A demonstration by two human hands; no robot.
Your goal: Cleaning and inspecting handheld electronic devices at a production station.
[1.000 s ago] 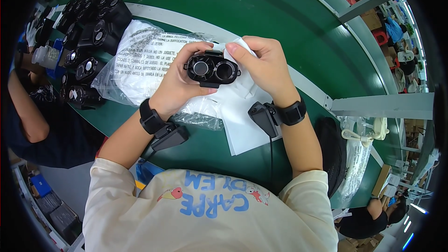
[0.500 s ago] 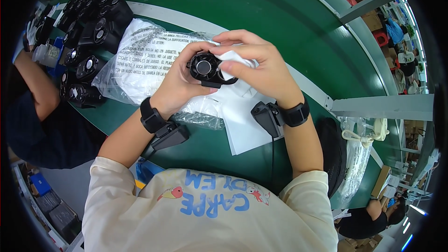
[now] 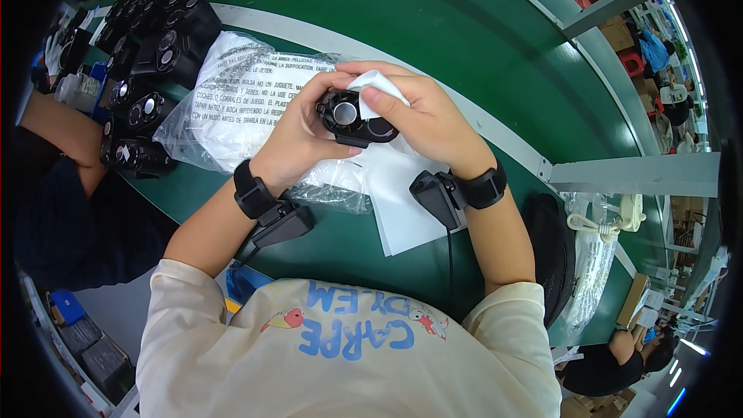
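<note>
Above the middle of the table I hold a black two-lens device (image 3: 354,138), its round lens faces turned up toward me. My left hand (image 3: 298,135) is closed around its left side, thumb along the near edge. A folded white wiping cloth (image 3: 378,87) is pinched in my right hand (image 3: 429,112), between thumb and fingers. The cloth lies against the far right rim of the device, and the right fingers reach behind it. Both wrists wear black straps with small black boxes.
Under my hands lie a printed clear plastic bag (image 3: 232,101) and white paper sheets (image 3: 406,209) on the green table (image 3: 371,0). Several similar black devices (image 3: 166,54) stand at the left, beside a co-worker's arm (image 3: 66,128). A black case (image 3: 551,255) and bagged white cable (image 3: 600,224) lie right.
My right hand and the cloth have shifted slightly from the right lens to the device's far rim, uncovering more of that lens. The device has tilted a little. The co-worker's arm has moved lower.
</note>
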